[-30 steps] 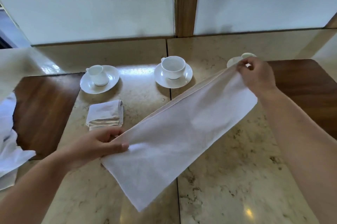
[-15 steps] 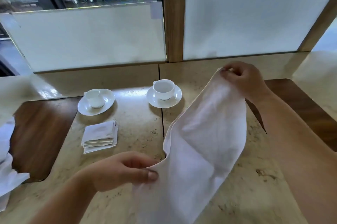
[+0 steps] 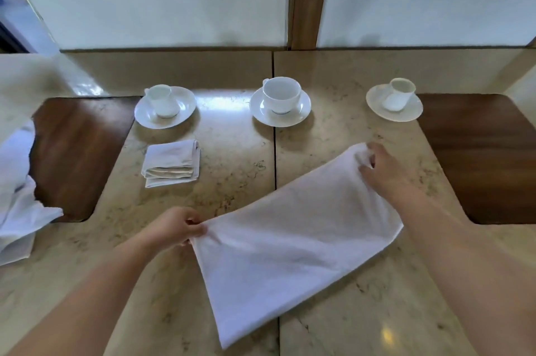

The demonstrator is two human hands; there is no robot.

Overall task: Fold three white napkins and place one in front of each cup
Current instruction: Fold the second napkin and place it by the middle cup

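Head view. Step: second napkin [image 3: 293, 239] mid-fold, long strip lying diagonal at worktop [image 3: 232, 181] near edge. Left hand [image 3: 174, 228] pinches near end; right hand [image 3: 383, 173] pinches far end. Folded napkin [image 3: 171, 162] before left cup [image 3: 162, 100]. Next, judged: fold ends together, set before middle cup [image 3: 281, 94].

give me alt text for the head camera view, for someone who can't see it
Two bare hands, left and right, pinch opposite ends of a long half-folded white cloth napkin on a beige marble table. Beyond stand three white cups on saucers; a small folded white napkin lies before the left cup.
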